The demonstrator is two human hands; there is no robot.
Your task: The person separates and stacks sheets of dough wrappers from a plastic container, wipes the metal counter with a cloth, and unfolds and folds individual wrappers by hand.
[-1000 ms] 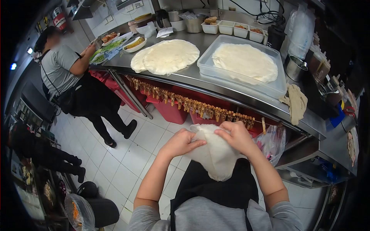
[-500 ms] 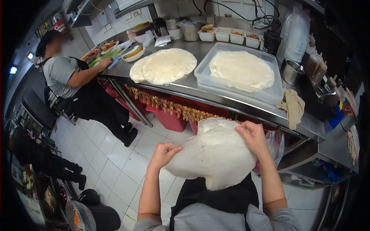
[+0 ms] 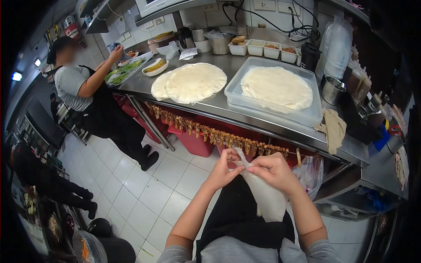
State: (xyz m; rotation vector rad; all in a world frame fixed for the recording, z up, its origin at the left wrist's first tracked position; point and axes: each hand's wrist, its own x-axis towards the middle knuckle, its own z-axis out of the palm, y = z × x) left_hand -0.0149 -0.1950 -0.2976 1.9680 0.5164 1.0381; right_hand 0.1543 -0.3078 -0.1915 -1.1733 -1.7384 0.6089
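A thin, white, floppy flatbread (image 3: 266, 199) hangs gathered in front of my apron, its lower end drooping. My left hand (image 3: 227, 170) pinches the upper edge between thumb and fingers. Close beside it, my right hand (image 3: 274, 173) grips the same edge, fingers curled round it. Most of the sheet falls below my right hand. On the steel counter lies a pile of similar round flatbreads (image 3: 193, 83). To its right, more flatbreads (image 3: 276, 87) lie stacked inside a clear plastic tub (image 3: 274, 113).
A row of wooden clothespins (image 3: 215, 135) hangs under the counter edge (image 3: 245, 119). Pink bins (image 3: 197, 142) stand below. A beige cloth (image 3: 332, 130) drapes over the right edge. At the left, a co-worker (image 3: 83, 87) stands by a tray of greens (image 3: 125, 72).
Half a second ago the flatbread was spread wide between my hands. Now my hands are close together and it hangs folded. The co-worker's hand has risen from the greens.
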